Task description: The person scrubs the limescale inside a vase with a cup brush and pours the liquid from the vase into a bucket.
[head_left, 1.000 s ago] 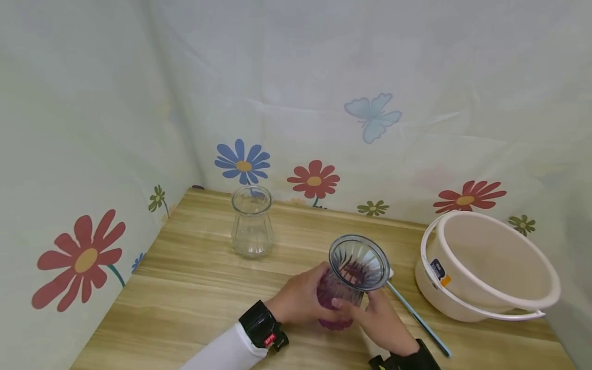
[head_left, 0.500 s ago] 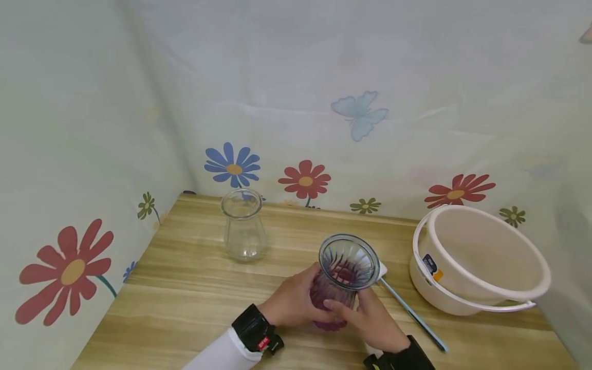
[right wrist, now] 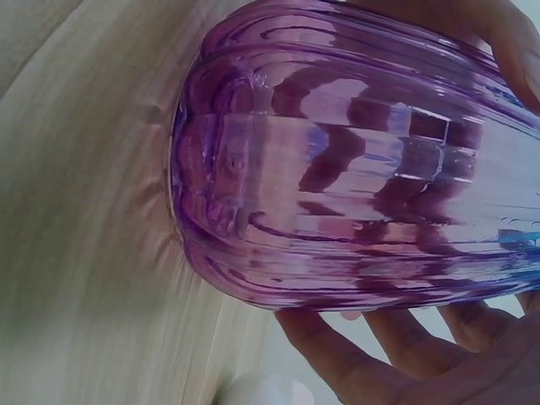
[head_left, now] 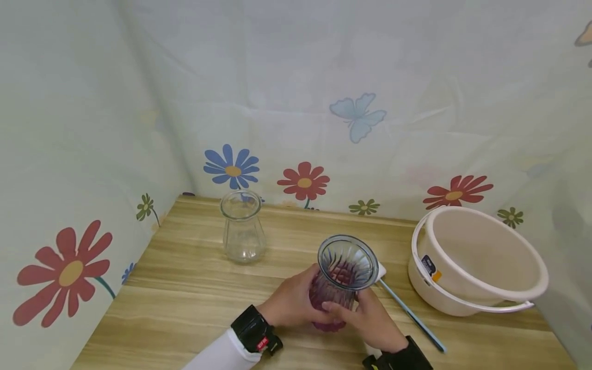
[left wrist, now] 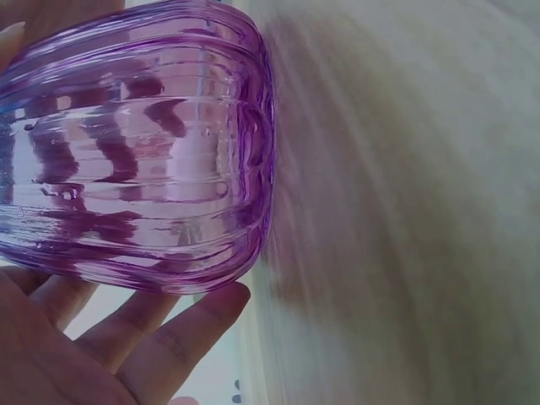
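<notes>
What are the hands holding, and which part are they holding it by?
A glass vase. The left hand and right hand hold it around its purple body, below the flared rim.

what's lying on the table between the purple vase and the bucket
A thin, white-ended blue stick lies between the vase and the bucket, as the head view shows.

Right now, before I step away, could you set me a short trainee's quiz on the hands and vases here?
1. True or false: the left hand and the right hand both hold the purple-tinted vase.
2. Where in the head view is the clear vase: A) right of the held one; B) left of it; C) inside it?
3. What colour is the slim handle between the purple-tinted vase and the bucket?
Key: 1. True. 2. B. 3. Blue.
</notes>
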Tool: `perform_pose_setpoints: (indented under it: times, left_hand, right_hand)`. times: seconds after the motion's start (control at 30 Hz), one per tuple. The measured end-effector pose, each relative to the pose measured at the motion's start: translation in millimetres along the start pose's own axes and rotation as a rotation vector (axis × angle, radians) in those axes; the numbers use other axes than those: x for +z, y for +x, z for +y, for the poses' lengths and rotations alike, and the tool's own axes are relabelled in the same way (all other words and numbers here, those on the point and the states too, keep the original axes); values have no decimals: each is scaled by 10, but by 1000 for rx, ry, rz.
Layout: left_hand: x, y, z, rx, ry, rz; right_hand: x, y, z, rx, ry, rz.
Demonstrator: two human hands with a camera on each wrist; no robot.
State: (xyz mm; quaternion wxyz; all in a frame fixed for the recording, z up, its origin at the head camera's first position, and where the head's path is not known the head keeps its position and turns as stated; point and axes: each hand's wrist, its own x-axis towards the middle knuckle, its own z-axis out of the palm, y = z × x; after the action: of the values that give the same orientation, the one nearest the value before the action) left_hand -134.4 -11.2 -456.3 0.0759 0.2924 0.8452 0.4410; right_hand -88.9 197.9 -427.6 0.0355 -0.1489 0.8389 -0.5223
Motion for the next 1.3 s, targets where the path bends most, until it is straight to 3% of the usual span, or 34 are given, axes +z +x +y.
perform_pose_setpoints:
  times: [0.2, 0.53, 0.77, 0.87, 1.07, 1.3]
  left_hand:
    - [28, 7, -41, -24, -26, -14]
    - [26, 7, -133, 2, -29, -44]
    - [-1, 37, -127, 23, -51, -67]
    - [3, 41, -118, 19, -15, -64]
    - [-75, 17, 78, -46, 77, -31]
    - [-124, 46, 362, -35, -15, 6]
  right_hand:
    - [10, -4, 25, 8, 2, 0]
    - [42, -11, 41, -15, -5, 5]
    - [95, -11, 34, 30, -61, 101]
    - [84, -19, 6, 78, -50, 118]
    - [3, -23, -102, 165, 48, 115]
    - [-223, -46, -272, 198, 116, 181]
